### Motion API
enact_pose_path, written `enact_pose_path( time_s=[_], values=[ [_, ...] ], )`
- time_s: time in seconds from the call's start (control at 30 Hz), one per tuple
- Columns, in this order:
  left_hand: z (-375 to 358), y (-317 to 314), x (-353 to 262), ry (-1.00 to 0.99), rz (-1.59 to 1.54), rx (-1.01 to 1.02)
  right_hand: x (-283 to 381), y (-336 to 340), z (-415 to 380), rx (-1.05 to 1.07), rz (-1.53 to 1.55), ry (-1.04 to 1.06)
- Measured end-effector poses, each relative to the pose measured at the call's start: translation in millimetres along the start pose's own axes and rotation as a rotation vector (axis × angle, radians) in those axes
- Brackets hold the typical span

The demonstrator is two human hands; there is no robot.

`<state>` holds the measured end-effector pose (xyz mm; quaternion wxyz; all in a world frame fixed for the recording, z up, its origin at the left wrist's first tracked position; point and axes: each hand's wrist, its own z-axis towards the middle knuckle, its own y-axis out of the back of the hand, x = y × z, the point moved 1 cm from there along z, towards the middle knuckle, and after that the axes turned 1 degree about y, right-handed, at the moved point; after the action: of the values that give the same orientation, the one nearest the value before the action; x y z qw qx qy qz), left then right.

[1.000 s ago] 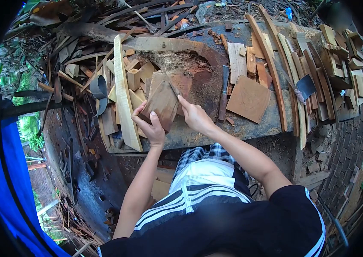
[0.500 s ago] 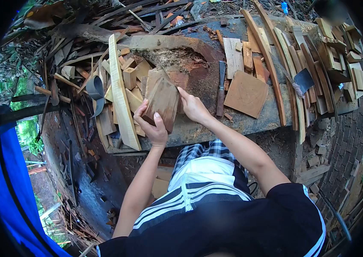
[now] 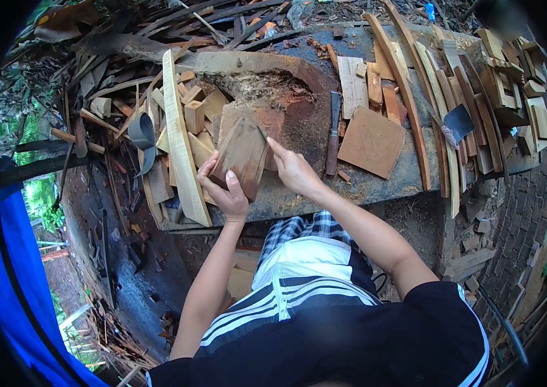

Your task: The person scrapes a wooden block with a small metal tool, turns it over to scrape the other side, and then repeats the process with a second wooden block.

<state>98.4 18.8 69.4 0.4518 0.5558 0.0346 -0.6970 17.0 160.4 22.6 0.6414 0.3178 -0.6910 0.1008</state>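
One pale plank (image 3: 180,138) slants across the left part of the tabletop (image 3: 299,205), its lower end near the front edge. Just right of it, small wood offcuts (image 3: 194,117) are heaped together.

The left hand (image 3: 228,197) is partly open around the lower left side of a wooden block (image 3: 242,155), fingers along the side and thumb on the broad face. The block is tilted, held left of centre and close to the front edge.

At its upper right side, the right hand (image 3: 296,173) is mostly closed, index finger pointed forward, apparently gripping a thin dark tool (image 3: 262,133) against the block's side. Whether its tip is a blade or a point is too small to tell.

Right of the hands, a chisel (image 3: 333,135) lies with its handle towards the front edge. Beside it is a square block (image 3: 372,143), then long curved strips (image 3: 409,97) reaching towards the right end.
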Motion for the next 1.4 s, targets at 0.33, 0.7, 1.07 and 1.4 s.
enact_pose_path(
  time_s=[0.33, 0.7, 1.07, 1.4],
  values=[
    [2, -3, -7, 0.045, -0.012, -0.039, 0, 5, 10, 0.092, 0.069, -0.138],
    [1, -3, -4, 0.021, -0.019, -0.023, -13, -3, 20, 0.021, -0.028, -0.077],
    [19, 9, 9, 0.252, -0.071, -0.13, 0, -9, 10, 0.029, -0.019, -0.071],
    [23, 10, 14, 0.369, -0.103, -0.187, 11, -11, 17, 0.001, -0.228, 0.065]
  ],
)
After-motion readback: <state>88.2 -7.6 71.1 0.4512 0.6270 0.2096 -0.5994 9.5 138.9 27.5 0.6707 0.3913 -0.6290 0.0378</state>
